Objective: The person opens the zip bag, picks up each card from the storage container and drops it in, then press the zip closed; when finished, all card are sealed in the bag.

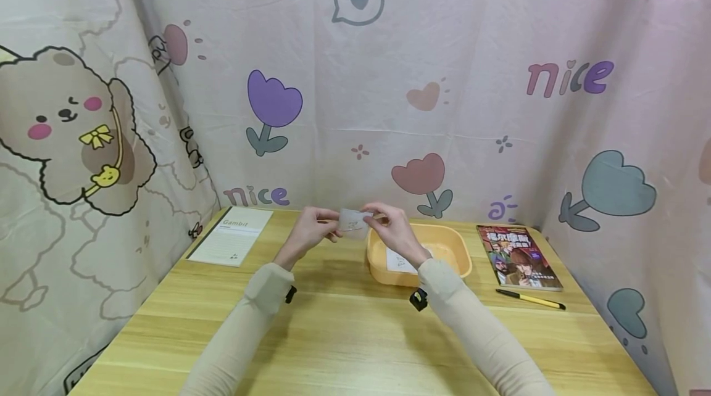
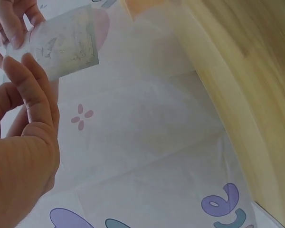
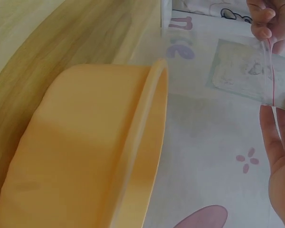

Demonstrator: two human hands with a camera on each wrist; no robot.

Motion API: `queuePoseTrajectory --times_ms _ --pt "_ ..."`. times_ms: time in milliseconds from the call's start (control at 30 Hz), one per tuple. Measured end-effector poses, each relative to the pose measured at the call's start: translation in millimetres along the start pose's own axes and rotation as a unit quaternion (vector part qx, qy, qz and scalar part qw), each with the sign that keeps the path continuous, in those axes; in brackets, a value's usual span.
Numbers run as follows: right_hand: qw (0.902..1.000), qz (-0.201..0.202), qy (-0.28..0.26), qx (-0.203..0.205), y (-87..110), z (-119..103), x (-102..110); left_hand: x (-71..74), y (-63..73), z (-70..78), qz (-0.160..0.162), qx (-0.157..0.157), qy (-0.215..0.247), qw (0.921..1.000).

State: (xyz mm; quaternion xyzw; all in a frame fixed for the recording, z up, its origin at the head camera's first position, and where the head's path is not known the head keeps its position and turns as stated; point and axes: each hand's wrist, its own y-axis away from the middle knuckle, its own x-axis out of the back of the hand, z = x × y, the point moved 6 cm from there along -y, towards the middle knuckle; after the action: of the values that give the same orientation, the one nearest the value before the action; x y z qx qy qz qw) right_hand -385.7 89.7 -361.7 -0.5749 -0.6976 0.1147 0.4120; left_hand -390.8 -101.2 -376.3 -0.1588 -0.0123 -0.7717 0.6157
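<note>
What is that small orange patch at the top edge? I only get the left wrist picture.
Observer: Part of a yellow-orange, rounded plastic tub, whose outer wall fills much of the right wrist view.

Visitor: Is anything inside it?

Observer: Yes, a flat white piece with greyish marks, too small to read, shows in the head view.

Visitor: And where is the clear, flat plastic packet that the fingers hold?

Observer: From the head, it appears at the tub's left end, not over its middle.

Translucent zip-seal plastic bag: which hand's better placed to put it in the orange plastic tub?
Right hand, likely: it pinches the bag on the side nearer the tub; the left hand is farther off.
</note>
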Motion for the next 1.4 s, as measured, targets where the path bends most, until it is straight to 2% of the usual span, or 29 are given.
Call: queuePoseTrajectory --times_ms 167,333,633,833,1100,1400 --pt "0.9999 0.003 0.006 0.010 0.6 -0.8 0.6 -0.7 1.5 -1.4 0.001 0.012 -0.006 0.9999" --pt "0.9997 0.008 0.011 0.020 1.1 -1.1 1.0 -3.3 0.7 -5.6 -0.015 0.022 -0.020 0.9994" --pt "0.9992 0.012 0.022 0.032 2.0 -1.7 1.0 -2.7 0.7 -6.9 -0.026 0.013 -0.039 0.9988" --pt "0.9993 0.003 0.027 0.026 2.7 0.6 -1.2 -2.6 0.7 -7.0 -0.032 0.016 -0.018 0.9992" --pt "0.9996 0.010 0.020 0.018 2.1 1.4 -3.4 -1.7 -0.4 -2.7 -0.049 0.003 -0.003 0.9988" --pt "0.9993 -0.013 0.032 0.015 -0.4 2.6 -4.5 0.8 -1.9 5.1 -0.059 -0.005 0.011 0.9982"
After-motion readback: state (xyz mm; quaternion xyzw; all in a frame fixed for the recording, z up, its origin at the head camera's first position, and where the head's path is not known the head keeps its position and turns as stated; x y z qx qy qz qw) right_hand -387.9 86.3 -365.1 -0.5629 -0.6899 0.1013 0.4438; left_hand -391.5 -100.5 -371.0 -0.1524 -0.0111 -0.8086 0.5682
